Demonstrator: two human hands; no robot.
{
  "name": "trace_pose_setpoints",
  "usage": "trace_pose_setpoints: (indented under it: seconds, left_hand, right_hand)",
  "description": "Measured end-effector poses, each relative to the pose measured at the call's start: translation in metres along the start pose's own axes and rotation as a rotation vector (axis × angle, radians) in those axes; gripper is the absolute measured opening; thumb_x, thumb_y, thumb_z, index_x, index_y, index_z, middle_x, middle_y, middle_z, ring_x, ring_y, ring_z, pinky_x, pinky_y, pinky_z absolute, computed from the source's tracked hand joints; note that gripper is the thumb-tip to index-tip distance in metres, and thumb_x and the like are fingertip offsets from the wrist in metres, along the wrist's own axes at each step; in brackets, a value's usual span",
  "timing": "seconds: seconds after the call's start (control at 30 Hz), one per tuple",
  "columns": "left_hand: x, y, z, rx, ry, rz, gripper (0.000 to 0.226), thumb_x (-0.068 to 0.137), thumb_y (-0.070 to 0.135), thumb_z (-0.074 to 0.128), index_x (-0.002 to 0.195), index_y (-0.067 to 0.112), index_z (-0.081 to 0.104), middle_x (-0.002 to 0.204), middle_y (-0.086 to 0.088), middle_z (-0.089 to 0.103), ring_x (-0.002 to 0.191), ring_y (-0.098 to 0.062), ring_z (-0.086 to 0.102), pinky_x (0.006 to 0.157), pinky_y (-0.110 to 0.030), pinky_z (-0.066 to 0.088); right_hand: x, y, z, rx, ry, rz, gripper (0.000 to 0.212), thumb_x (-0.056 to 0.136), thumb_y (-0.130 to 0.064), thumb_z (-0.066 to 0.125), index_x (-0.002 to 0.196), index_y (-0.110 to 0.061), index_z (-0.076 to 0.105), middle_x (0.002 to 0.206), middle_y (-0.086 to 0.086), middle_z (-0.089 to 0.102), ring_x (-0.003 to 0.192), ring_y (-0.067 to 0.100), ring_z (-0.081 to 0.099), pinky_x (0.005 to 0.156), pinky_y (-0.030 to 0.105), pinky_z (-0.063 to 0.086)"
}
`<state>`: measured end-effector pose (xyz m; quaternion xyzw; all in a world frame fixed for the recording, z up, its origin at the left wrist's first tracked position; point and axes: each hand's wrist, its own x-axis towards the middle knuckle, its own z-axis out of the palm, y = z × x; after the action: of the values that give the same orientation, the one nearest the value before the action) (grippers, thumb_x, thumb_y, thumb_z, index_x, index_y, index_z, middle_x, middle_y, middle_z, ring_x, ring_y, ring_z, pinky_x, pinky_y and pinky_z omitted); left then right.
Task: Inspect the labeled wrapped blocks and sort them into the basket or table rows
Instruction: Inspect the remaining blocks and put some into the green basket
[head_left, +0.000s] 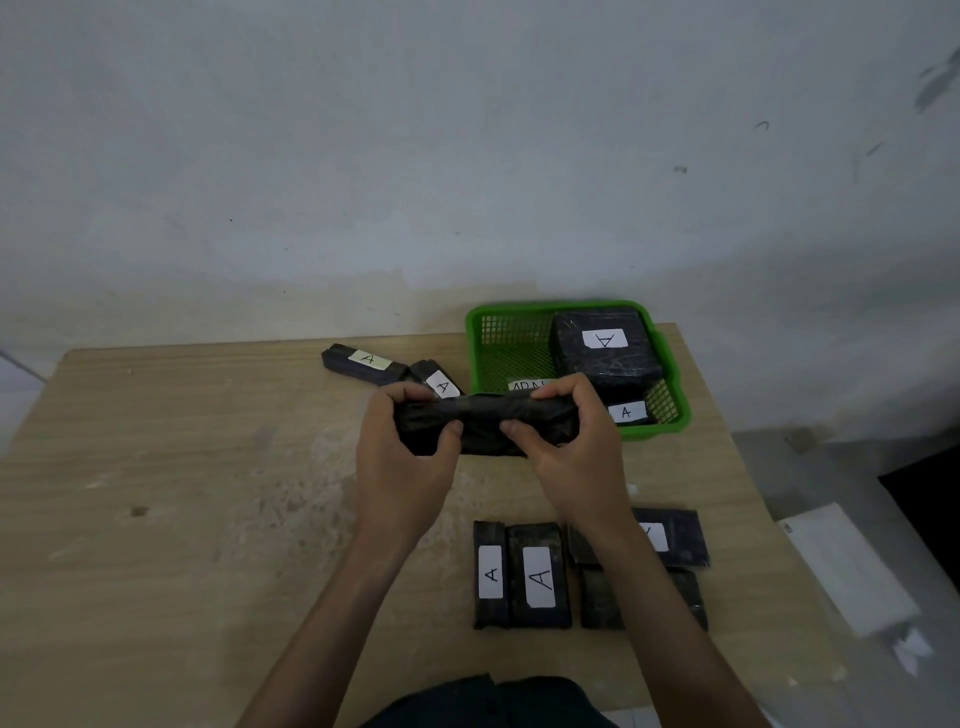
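Observation:
Both hands hold one black wrapped block (485, 423) above the middle of the wooden table (182, 493); no label shows on it. My left hand (402, 452) grips its left end, my right hand (571, 441) its right end. The green basket (483, 332) at the back right holds a large block labeled A (605, 348) and a smaller labeled block (628, 413). Two labeled blocks (363, 364) lie left of the basket. Near the front right, a row of blocks labeled A (522, 574) lies flat; my right forearm hides part of it.
A white wall rises behind the table. White paper sheets (847, 566) lie on the floor to the right, beyond the table's right edge. Bare wood spreads over the table's left half. A small white label (527, 385) lies inside the basket.

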<state>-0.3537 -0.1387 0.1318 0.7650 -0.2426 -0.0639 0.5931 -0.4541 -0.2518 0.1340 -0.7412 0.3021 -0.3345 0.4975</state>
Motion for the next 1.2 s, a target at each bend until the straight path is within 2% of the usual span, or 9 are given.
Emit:
trace_pose_setpoints:
  seconds: [0.1,0.17,0.3,0.47,0.57,0.73,0.9,1.13,1.2]
  left_hand:
    - [0.003,0.007,-0.003,-0.117,-0.092,-0.083,0.050,0.081,0.009,0.070,0.121,0.022,0.043,0.110,0.012,0.056,0.097,0.005,0.057,0.080,-0.009,0.048]
    - [0.005,0.009,-0.005,-0.273,-0.101,-0.237,0.050,0.083,0.016,0.067,0.127,0.022,0.043,0.111,0.010,0.056,0.101,-0.002,0.058,0.083,-0.019,0.050]
    - [0.011,0.012,-0.010,-0.433,-0.156,-0.520,0.026,0.086,0.018,0.064,0.111,0.017,0.055,0.110,-0.006,0.062,0.096,-0.019,0.065,0.076,-0.033,0.054]
    - [0.012,0.004,-0.017,-0.261,-0.230,-0.356,0.025,0.080,0.004,0.070,0.092,0.020,0.056,0.089,-0.001,0.061,0.083,-0.015,0.060,0.071,-0.024,0.050]
    - [0.012,0.005,-0.016,-0.110,-0.238,-0.278,0.027,0.078,0.007,0.073,0.086,0.023,0.053,0.082,0.004,0.059,0.072,-0.007,0.055,0.059,-0.010,0.045]
    - [0.009,0.006,-0.008,0.031,-0.125,-0.211,0.032,0.077,0.013,0.075,0.080,0.028,0.047,0.081,0.009,0.056,0.071,-0.001,0.054,0.055,-0.005,0.042]
    - [0.006,-0.003,-0.003,0.068,-0.084,-0.150,0.036,0.078,0.012,0.074,0.081,0.032,0.044,0.083,0.012,0.056,0.075,0.001,0.054,0.062,-0.008,0.042]
    - [0.000,-0.011,-0.004,0.042,-0.058,-0.195,0.031,0.078,0.014,0.074,0.085,0.028,0.048,0.085,0.009,0.058,0.077,-0.001,0.056,0.062,-0.013,0.043]
    - [0.002,-0.016,-0.003,0.049,-0.096,-0.219,0.026,0.080,0.015,0.072,0.093,0.022,0.051,0.086,0.010,0.058,0.078,0.000,0.056,0.062,-0.011,0.045]
  right_hand:
    - [0.006,-0.001,-0.009,0.040,-0.060,-0.075,0.036,0.074,-0.003,0.078,0.091,-0.020,0.050,0.091,-0.004,0.056,0.085,0.008,0.056,0.076,0.024,0.050]
    - [0.008,-0.003,-0.013,0.070,-0.103,-0.127,0.036,0.076,-0.002,0.075,0.092,-0.022,0.049,0.096,-0.004,0.055,0.091,0.015,0.056,0.080,0.035,0.052]
    - [0.009,-0.003,-0.022,0.110,-0.198,-0.159,0.034,0.078,-0.005,0.071,0.098,-0.020,0.048,0.104,-0.006,0.053,0.099,0.018,0.055,0.085,0.038,0.051]
    - [0.011,-0.008,-0.023,0.074,-0.269,0.219,0.049,0.084,-0.022,0.070,0.126,-0.022,0.046,0.113,-0.003,0.058,0.090,-0.009,0.060,0.077,0.013,0.051]
    - [0.016,-0.005,-0.023,0.066,-0.332,0.414,0.038,0.085,-0.022,0.070,0.120,-0.011,0.058,0.110,0.007,0.059,0.075,-0.001,0.065,0.059,0.012,0.052]
    - [0.017,0.001,-0.013,-0.076,-0.275,0.270,0.016,0.081,-0.015,0.074,0.096,-0.012,0.070,0.090,0.003,0.067,0.077,0.005,0.065,0.058,0.011,0.049]
    - [0.013,0.013,-0.005,-0.222,-0.200,0.200,0.015,0.077,-0.024,0.077,0.089,-0.023,0.068,0.091,0.000,0.067,0.089,0.015,0.063,0.080,0.038,0.055]
    - [0.007,0.007,-0.002,-0.235,-0.160,0.159,0.016,0.077,-0.023,0.078,0.087,-0.022,0.066,0.083,-0.007,0.063,0.082,0.015,0.064,0.073,0.040,0.058]
    - [0.008,0.007,-0.002,-0.256,-0.178,0.151,0.016,0.077,-0.024,0.078,0.087,-0.021,0.065,0.082,-0.006,0.063,0.078,0.014,0.064,0.071,0.033,0.058]
